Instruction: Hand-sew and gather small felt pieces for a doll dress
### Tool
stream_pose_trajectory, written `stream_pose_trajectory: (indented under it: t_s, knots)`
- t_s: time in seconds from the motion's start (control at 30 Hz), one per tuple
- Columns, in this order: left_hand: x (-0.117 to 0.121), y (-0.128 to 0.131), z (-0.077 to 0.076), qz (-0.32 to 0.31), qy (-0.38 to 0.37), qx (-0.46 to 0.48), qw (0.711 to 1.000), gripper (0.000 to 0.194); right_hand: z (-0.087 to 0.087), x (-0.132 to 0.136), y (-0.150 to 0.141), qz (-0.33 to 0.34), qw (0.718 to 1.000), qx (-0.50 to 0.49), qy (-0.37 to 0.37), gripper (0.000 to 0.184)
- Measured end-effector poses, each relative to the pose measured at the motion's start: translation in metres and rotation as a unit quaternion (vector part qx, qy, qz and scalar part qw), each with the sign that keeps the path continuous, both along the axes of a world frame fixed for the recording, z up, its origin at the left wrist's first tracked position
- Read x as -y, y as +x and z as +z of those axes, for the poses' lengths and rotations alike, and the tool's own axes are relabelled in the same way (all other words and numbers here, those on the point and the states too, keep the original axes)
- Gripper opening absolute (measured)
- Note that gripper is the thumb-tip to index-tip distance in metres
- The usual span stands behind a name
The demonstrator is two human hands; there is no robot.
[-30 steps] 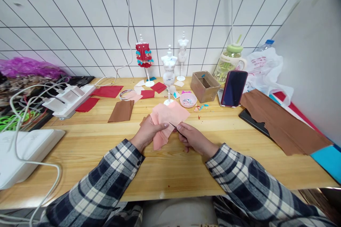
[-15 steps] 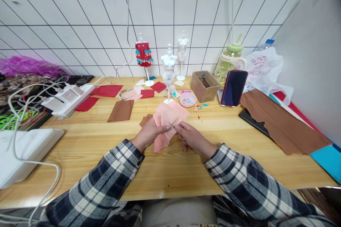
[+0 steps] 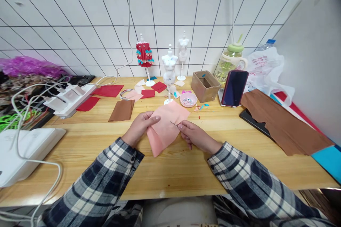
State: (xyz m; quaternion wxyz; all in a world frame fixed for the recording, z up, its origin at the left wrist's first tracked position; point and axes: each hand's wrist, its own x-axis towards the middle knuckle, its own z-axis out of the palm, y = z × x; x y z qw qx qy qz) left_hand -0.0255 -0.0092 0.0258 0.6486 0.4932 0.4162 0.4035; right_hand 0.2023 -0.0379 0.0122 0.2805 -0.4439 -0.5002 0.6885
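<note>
A piece of pink fabric point(image 3: 166, 122) is spread out between my hands, its lower left part folded over. My left hand point(image 3: 140, 127) pinches its left edge, thumb on top. In my right hand point(image 3: 198, 136), a thin needle point(image 3: 174, 124) is held between thumb and fingertips, its tip pointing left over the fabric. Whether a thread runs from it cannot be made out. Just behind the fabric stands a white mini dress form point(image 3: 169, 69), and beside that is a pink bowl point(image 3: 188, 100) of small shiny pieces.
A dress form in a red ruffled dress point(image 3: 144, 55) and a bare one point(image 3: 183, 49) stand near the wall. A cardboard box point(image 3: 205, 87), phone point(image 3: 234, 88) and brown cloth point(image 3: 282, 124) lie rightward; folded brown fabric point(image 3: 122, 110) and a power strip point(image 3: 73, 103) leftward.
My left hand has shifted left along the fabric, away from the needle. The fabric now lies flatter and more spread. My right hand keeps the needle, nearly in place.
</note>
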Motion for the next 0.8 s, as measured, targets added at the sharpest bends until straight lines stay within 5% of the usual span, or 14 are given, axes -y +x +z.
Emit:
stream_pose_trajectory:
  t_s: [0.13,0.33,0.8]
  knots:
    - [0.000,-0.015,0.014,-0.184,-0.013,-0.100,0.978,0.035,-0.002,-0.002,0.005,0.030,0.999,0.011,0.011,0.029]
    - [0.003,-0.001,0.005,-0.068,-0.009,-0.093,0.993,0.037,-0.009,-0.005,0.006,0.045,0.997,0.035,0.052,0.032]
    - [0.007,0.019,-0.008,-0.053,0.003,-0.056,0.997,0.045,-0.015,-0.008,0.009,0.033,0.995,0.046,0.080,0.039]
